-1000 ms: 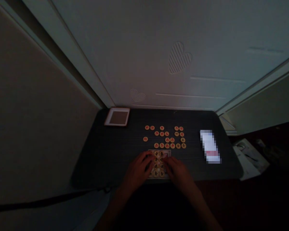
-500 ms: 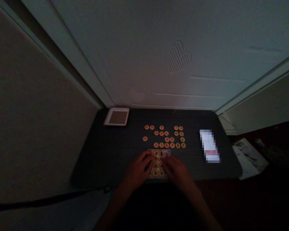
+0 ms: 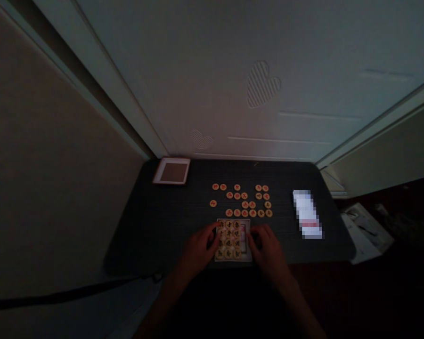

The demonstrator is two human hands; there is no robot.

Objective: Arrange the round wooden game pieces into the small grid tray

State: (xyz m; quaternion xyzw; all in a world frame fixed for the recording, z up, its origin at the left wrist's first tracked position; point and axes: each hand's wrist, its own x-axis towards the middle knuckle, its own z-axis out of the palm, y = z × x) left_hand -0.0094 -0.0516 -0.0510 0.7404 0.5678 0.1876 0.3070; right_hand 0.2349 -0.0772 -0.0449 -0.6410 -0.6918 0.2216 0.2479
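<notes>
A small square box lies at the near edge of a dark table. Several round wooden game discs with dark marks fill it in rows. My left hand rests against the box's left side, fingers curled at its edge. On the box's right side lies my right hand, its fingers bent against the edge. Beyond the box, several more discs with red marks lie loose on the table. The scene is dim, so the fingertips are hard to make out.
A shallow square lid or tray sits at the table's back left corner. A blurred white object lies at the right. A pale wall with heart shapes stands behind the table. Papers lie on the floor to the right.
Both hands have slid outward off the discs to the box's two sides, so the rows of discs in the box now show fully.
</notes>
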